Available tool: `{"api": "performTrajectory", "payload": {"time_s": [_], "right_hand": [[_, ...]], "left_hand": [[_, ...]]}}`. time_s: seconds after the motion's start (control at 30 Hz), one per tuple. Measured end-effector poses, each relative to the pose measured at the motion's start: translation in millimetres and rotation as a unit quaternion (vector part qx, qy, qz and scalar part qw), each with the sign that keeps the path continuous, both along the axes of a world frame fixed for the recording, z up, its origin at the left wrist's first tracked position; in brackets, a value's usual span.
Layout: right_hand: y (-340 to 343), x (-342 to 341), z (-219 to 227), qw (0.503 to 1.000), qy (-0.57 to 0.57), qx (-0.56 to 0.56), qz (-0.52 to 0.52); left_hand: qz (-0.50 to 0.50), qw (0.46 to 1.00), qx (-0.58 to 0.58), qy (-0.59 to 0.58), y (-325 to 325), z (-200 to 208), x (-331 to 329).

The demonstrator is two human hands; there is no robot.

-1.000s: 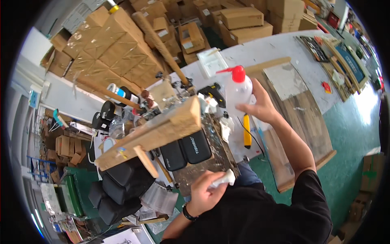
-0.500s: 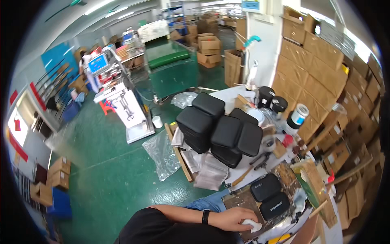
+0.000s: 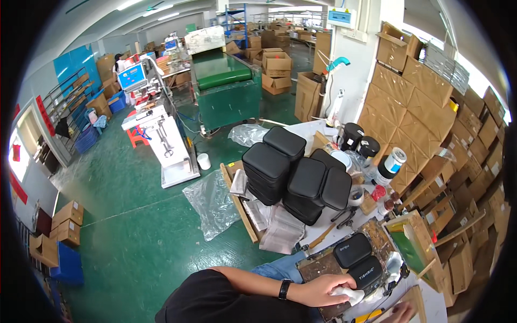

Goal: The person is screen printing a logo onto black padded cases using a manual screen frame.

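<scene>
My left hand [image 3: 326,290], with a dark band on the wrist, has its fingers closed around a crumpled white cloth [image 3: 350,295]. It is by the near edge of a black zip case [image 3: 367,273] with white lettering. A second black case [image 3: 353,250] lies just beyond it. Both rest on a worn, stained brown board [image 3: 318,265]. My right hand [image 3: 401,312] is low at the lower edge, beside a wooden bar [image 3: 416,301]. It is blurred and partly cut off, so its grip is unclear.
Stacks of black cases [image 3: 266,161] stand on the white table beyond the board. A wooden frame with green mesh [image 3: 407,242] leans at the right, near jars and a wooden-handled tool [image 3: 321,237]. Cartons [image 3: 409,105] are piled along the right. A green conveyor machine [image 3: 226,97] stands farther off.
My left hand and the white cloth have moved right and slightly up, closer to the near black case. My right hand has come into view at the lower edge. The whole view has shifted slightly.
</scene>
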State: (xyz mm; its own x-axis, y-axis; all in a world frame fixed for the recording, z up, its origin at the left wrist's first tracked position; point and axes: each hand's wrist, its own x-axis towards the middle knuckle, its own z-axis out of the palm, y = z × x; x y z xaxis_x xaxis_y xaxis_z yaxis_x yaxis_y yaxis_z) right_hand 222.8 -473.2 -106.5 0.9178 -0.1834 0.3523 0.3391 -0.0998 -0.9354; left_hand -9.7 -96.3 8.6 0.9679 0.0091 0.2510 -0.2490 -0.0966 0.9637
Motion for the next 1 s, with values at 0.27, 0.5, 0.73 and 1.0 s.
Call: {"api": "performTrajectory", "payload": {"time_s": [0.27,0.5,0.73,1.0], "right_hand": [[191.8,-196.9,89.9,0.972,0.100,0.069,0.200],[168.1,-194.6,99.6,0.940,0.015,0.289,0.181],[98.2,-188.5,136.0,0.939,0.083,0.313,-0.114],[36.4,-140.6,172.5,0.979,0.093,0.169,-0.066]], "left_hand": [[-0.068,0.993,-0.083,0.045,-11.5,-7.2,-10.9],[0.012,0.988,-0.013,-0.153,25.1,23.8,5.1],[0.091,0.954,-0.064,-0.279,62.6,93.1,116.8],[0.088,0.952,-0.009,-0.292,32.7,62.9,123.3]]}}
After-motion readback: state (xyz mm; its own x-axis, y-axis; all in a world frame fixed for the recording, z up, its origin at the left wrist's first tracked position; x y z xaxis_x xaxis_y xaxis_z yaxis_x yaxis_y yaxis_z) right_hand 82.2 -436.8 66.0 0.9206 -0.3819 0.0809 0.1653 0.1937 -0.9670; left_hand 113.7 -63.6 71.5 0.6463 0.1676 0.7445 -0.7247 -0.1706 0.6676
